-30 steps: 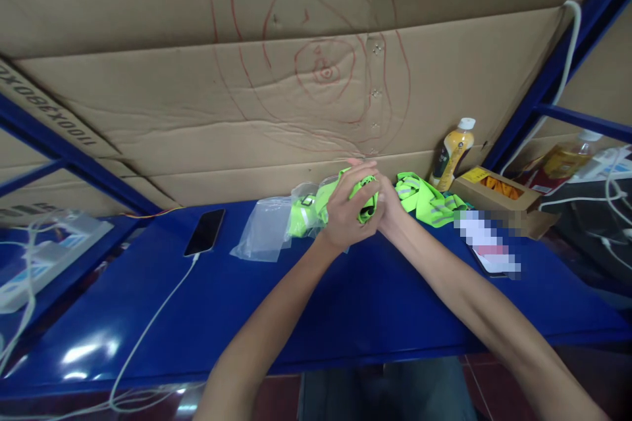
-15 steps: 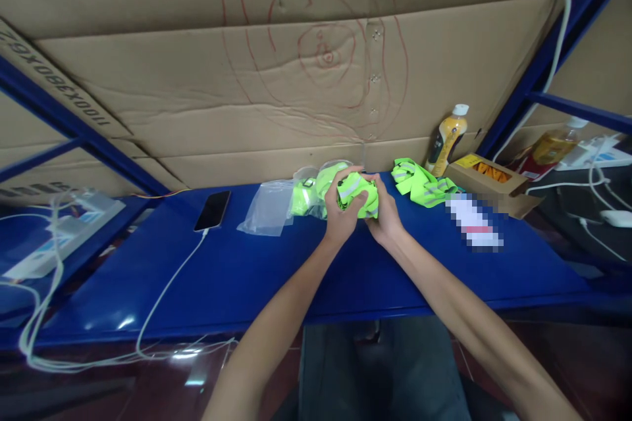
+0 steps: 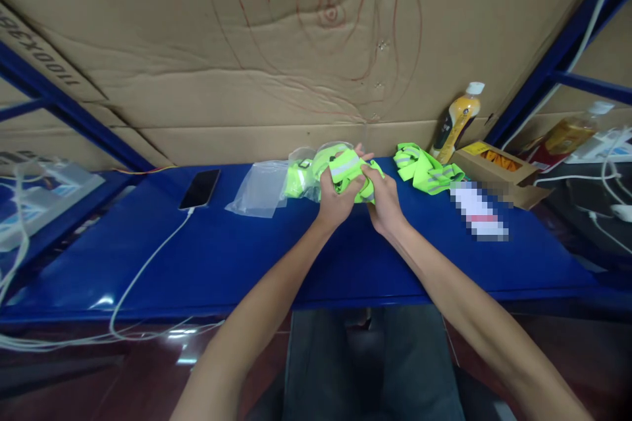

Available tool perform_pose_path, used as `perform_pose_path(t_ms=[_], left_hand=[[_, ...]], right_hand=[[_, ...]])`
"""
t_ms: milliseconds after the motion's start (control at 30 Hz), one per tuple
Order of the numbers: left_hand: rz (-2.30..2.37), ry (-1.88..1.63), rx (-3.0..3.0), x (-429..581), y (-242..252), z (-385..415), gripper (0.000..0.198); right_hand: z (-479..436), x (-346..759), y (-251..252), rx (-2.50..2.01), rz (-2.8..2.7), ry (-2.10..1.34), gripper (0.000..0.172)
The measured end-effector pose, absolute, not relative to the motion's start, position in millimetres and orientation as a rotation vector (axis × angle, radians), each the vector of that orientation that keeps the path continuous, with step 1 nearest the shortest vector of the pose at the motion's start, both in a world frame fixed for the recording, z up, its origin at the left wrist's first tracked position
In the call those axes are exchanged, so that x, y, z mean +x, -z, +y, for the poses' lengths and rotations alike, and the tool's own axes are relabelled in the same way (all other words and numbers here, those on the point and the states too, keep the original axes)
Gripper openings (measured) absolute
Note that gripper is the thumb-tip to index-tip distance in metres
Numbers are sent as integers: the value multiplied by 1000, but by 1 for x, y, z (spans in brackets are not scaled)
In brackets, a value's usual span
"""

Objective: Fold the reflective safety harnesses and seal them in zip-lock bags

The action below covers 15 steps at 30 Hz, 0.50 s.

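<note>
A: What surface is recorded?

B: A glossy blue shelf top (image 3: 237, 256) is noted, framed by blue steel uprights. Behind it a wall of brown cardboard (image 3: 197, 79) is seen, marked with rough red rings drawn around a small centre.

A: Is any writing legible?

B: Only printed characters at the cardboard's left edge are seen, upside down and cut off, so they are not read with confidence. The label on the yellow drink bottle (image 3: 459, 120) is too small to be read. A flat item to the right is pixelated.

A: What is held?

B: A bunched neon green reflective strap (image 3: 351, 175) is gripped just above the back of the shelf, at centre. The left hand (image 3: 336, 197) is closed around its left side; the right hand (image 3: 382, 202) is closed on its right side, fingers curled in.

A: What lies nearby?

B: A clear plastic bag (image 3: 259, 187) holding more green material is noted just to the left, a second green strap bundle (image 3: 424, 171) to the right, a dark phone (image 3: 200, 188) on a white cable (image 3: 143, 270), and an open cardboard box (image 3: 498, 171).
</note>
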<state>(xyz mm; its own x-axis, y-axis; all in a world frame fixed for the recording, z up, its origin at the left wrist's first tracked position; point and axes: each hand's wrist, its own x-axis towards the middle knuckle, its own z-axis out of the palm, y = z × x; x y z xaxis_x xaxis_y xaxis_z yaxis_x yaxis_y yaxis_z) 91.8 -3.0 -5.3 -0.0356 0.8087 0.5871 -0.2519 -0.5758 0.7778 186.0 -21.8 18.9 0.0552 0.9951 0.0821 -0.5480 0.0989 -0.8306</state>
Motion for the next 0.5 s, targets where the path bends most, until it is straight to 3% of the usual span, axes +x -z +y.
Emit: perform_pose_path(t_ms=[267,500], left_hand=[[687,-1704,1373,82,14,7,64],[668,-1618,1659,77,-18,-10,59]], right_hand=[[-18,192,-20,-691,-929,-1491,57],[-18,198,-13,-549,-1077,-1542,77]])
